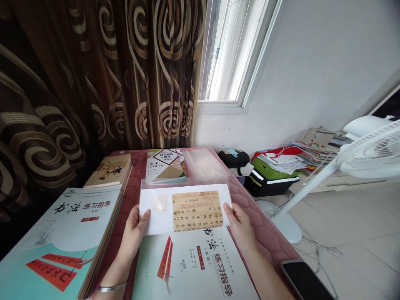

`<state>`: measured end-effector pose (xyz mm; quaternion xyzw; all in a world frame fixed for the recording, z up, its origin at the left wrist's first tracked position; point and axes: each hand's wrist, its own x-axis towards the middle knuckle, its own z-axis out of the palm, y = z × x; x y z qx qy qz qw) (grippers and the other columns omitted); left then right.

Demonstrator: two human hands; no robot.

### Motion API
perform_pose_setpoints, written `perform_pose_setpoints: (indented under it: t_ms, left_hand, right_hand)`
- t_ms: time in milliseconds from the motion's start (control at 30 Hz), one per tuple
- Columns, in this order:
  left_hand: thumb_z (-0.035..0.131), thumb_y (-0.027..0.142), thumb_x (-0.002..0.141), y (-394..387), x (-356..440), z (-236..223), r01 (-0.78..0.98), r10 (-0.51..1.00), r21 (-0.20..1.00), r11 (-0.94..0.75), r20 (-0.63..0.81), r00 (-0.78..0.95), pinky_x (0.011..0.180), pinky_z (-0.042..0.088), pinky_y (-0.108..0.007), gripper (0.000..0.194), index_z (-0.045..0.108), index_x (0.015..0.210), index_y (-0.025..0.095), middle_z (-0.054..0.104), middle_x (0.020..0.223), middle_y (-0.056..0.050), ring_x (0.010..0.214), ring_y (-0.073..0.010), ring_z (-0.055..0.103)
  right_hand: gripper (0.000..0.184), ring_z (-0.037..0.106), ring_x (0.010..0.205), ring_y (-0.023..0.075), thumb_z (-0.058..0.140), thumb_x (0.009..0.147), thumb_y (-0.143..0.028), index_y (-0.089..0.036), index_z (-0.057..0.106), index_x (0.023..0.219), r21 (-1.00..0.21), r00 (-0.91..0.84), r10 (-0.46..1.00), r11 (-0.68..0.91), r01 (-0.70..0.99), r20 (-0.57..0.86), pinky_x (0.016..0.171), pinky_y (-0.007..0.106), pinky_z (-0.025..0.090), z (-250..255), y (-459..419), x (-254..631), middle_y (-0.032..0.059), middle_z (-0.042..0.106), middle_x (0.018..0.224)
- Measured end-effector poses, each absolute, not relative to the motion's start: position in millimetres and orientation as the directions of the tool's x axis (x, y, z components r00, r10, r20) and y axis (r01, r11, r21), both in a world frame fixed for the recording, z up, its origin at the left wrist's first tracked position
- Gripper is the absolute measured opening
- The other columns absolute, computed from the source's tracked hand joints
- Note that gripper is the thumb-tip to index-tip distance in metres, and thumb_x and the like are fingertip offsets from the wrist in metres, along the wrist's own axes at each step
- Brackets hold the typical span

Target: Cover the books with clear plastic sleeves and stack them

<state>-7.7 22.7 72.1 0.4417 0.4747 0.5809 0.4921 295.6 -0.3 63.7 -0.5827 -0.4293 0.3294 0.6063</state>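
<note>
White and tan: holds a calligraphy-print sheet (196,210) over the far end of a calligraphy workbook (187,266), on pink quilting (135,183).
Clamps its side edges between thumbs and fingers, left hand (135,227) and right hand (242,223) alike; apparently at a steadying or lining-up step, next calling for an even grip and square edges.

Looks like a home rm, w/ patterned curtain (153,71), 1 window (229,50), pink quilted cover (270,241) & fan (370,154).

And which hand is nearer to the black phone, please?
Right. The phone lies to the right of the right hand, beside its forearm; the left hand is farther away, holding the left edge of the printed sheet.
</note>
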Motion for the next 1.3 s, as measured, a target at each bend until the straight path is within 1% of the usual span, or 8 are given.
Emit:
perform_pose_setpoints:
  t_ms: [200, 333, 433, 567, 800, 933, 1100, 1300]
  left_hand:
    - [0.078, 0.052, 0.065, 25, -8, 68, -0.169, 0.991, 0.984, -0.063, 0.042, -0.125, 0.071, 0.049, -0.027, 0.046, 0.057, 0.091, 0.021, 0.070, 0.087, -0.002, 0.076, -0.0177, 0.064]
    - [0.077, 0.054, 0.065, 26, -7, 68, -0.143, 0.988, 0.987, -0.076, 0.056, -0.145, 0.072, 0.049, -0.028, 0.046, 0.057, 0.089, 0.021, 0.070, 0.084, -0.002, 0.076, -0.0177, 0.063]
    - [0.077, 0.054, 0.065, 25, -7, 69, -0.138, 0.987, 0.987, -0.084, 0.063, -0.148, 0.072, 0.049, -0.028, 0.046, 0.058, 0.090, 0.020, 0.069, 0.084, -0.002, 0.076, -0.0177, 0.063]
    - [0.075, 0.050, 0.070, 23, -8, 70, -0.167, 0.994, 0.983, -0.076, 0.060, -0.096, 0.075, 0.049, -0.030, 0.044, 0.056, 0.096, 0.020, 0.069, 0.093, -0.004, 0.083, -0.0193, 0.064]
    - [0.079, 0.051, 0.063, 26, -7, 66, -0.199, 0.990, 0.978, -0.058, 0.031, -0.137, 0.072, 0.049, -0.028, 0.047, 0.056, 0.091, 0.021, 0.069, 0.089, -0.002, 0.081, -0.0193, 0.064]
    - [0.077, 0.051, 0.066, 28, -8, 60, -0.172, 0.986, 0.982, -0.083, 0.056, -0.155, 0.076, 0.049, -0.029, 0.045, 0.056, 0.092, 0.021, 0.069, 0.090, -0.002, 0.083, -0.0190, 0.064]
    - [0.075, 0.050, 0.069, 26, -11, 61, -0.170, 0.991, 0.983, -0.061, 0.040, -0.125, 0.074, 0.049, -0.029, 0.046, 0.054, 0.097, 0.021, 0.068, 0.093, -0.002, 0.087, -0.0200, 0.063]
    - [0.074, 0.053, 0.069, 29, -8, 59, -0.159, 0.989, 0.984, -0.081, 0.059, -0.139, 0.075, 0.049, -0.029, 0.045, 0.054, 0.093, 0.021, 0.068, 0.090, -0.002, 0.083, -0.0189, 0.063]
  right_hand:
    - [0.039, 0.055, 0.065, 0.0199, 0.066, 0.074, -0.062, -0.024, 0.060, 0.070, -0.994, 0.397, 0.912, 0.096, 0.050, 0.108, 0.056, 0.030, 0.045, 63, -1, 297, 0.0011, 0.062, 0.070]
    - [0.039, 0.057, 0.063, 0.0208, 0.066, 0.073, -0.062, -0.024, 0.060, 0.070, -0.998, 0.363, 0.930, 0.064, -0.003, 0.058, 0.055, 0.031, 0.046, 62, -2, 297, 0.0015, 0.062, 0.068]
    - [0.043, 0.057, 0.061, 0.0208, 0.065, 0.071, -0.066, -0.024, 0.058, 0.067, -0.999, 0.379, 0.924, 0.036, 0.022, 0.042, 0.052, 0.030, 0.045, 66, -3, 295, 0.0014, 0.062, 0.064]
    - [0.047, 0.058, 0.062, 0.0213, 0.063, 0.070, -0.070, -0.024, 0.054, 0.063, -0.996, 0.428, 0.903, -0.005, 0.092, 0.035, 0.052, 0.030, 0.045, 75, -5, 291, 0.0011, 0.062, 0.062]
    - [0.041, 0.055, 0.060, 0.0191, 0.065, 0.071, -0.064, -0.024, 0.057, 0.067, -0.997, 0.397, 0.916, 0.039, 0.068, 0.063, 0.051, 0.028, 0.043, 73, -5, 293, -0.0005, 0.060, 0.062]
    - [0.043, 0.051, 0.057, 0.0174, 0.065, 0.070, -0.065, -0.024, 0.054, 0.064, -0.995, 0.397, 0.915, 0.041, 0.092, 0.075, 0.048, 0.027, 0.039, 71, -3, 294, -0.0008, 0.058, 0.061]
    - [0.049, 0.052, 0.058, 0.0188, 0.062, 0.068, -0.070, -0.024, 0.047, 0.059, -0.996, 0.401, 0.915, 0.012, 0.092, 0.049, 0.049, 0.028, 0.041, 74, -3, 292, -0.0005, 0.055, 0.057]
    - [0.046, 0.054, 0.060, 0.0191, 0.064, 0.068, -0.069, -0.023, 0.058, 0.067, -0.995, 0.407, 0.911, 0.032, 0.098, 0.070, 0.052, 0.028, 0.043, 78, -5, 290, 0.0014, 0.061, 0.064]
